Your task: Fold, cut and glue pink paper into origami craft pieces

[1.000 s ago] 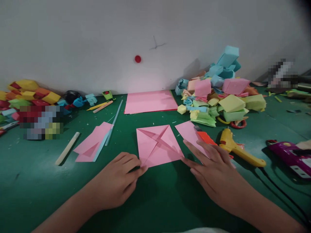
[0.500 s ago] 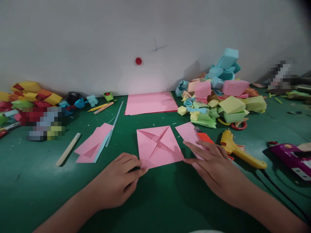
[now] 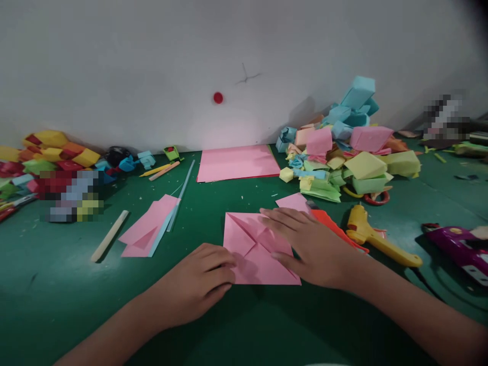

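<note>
Green table (image 3: 229, 335), checked from the left: a pale stick (image 3: 109, 237) lies tilted, with pink slips (image 3: 145, 226) near it, both well apart from the work. The left hand (image 3: 202, 277) has its fingers bent at the left edge of the pink square (image 3: 259, 268); whether they pinch it cannot be told. The square lies flat between the hands, flaps meeting near its middle. It has turned slightly and come nearer the person within the last half second. The right hand (image 3: 318, 246), previously at the near right corner, now lies across the right part of the square, open, fingers spread. Finding: the change appears to be one of position, with no new fold evident. Beyond that hand are an orange tool (image 3: 331, 227), partly hidden, and a yellow glue gun (image 3: 375, 237).
</note>
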A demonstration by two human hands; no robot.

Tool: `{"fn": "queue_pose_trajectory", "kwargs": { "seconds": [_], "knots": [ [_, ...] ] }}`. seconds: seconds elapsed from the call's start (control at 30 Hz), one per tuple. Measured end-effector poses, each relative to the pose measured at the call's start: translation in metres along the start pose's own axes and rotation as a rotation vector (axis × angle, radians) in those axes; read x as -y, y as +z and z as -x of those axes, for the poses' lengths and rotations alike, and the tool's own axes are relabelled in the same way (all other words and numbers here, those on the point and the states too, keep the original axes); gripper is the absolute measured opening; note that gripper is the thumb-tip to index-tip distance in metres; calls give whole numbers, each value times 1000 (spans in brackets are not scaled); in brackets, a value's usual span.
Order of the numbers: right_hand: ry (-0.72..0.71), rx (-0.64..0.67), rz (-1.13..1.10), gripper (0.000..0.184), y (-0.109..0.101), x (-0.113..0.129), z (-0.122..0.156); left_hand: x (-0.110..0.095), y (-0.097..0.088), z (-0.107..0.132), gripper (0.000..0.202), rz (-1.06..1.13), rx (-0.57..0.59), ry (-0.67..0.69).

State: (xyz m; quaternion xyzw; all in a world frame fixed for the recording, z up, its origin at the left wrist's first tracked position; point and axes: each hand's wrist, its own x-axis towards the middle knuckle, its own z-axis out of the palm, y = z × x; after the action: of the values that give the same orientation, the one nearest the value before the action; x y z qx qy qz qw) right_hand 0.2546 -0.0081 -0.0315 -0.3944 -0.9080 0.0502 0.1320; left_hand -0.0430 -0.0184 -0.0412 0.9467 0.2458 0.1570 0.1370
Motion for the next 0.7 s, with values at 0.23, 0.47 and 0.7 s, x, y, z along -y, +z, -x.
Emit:
{"fn": "queue_pose_trajectory", "kwargs": {
  "seconds": [0.23, 0.47, 0.7],
  "knots": [
    [-78, 176, 6, 73, 27, 4, 8, -4, 0, -2, 18, -34, 15, 51],
    [-80, 158, 45, 77, 31, 6, 10, 0, 1, -6, 30, -79, 27, 43],
    [-61, 173, 54, 77, 31, 10, 13, 3, 2, -10, 55, -129, 160, -17]
  ]
}}
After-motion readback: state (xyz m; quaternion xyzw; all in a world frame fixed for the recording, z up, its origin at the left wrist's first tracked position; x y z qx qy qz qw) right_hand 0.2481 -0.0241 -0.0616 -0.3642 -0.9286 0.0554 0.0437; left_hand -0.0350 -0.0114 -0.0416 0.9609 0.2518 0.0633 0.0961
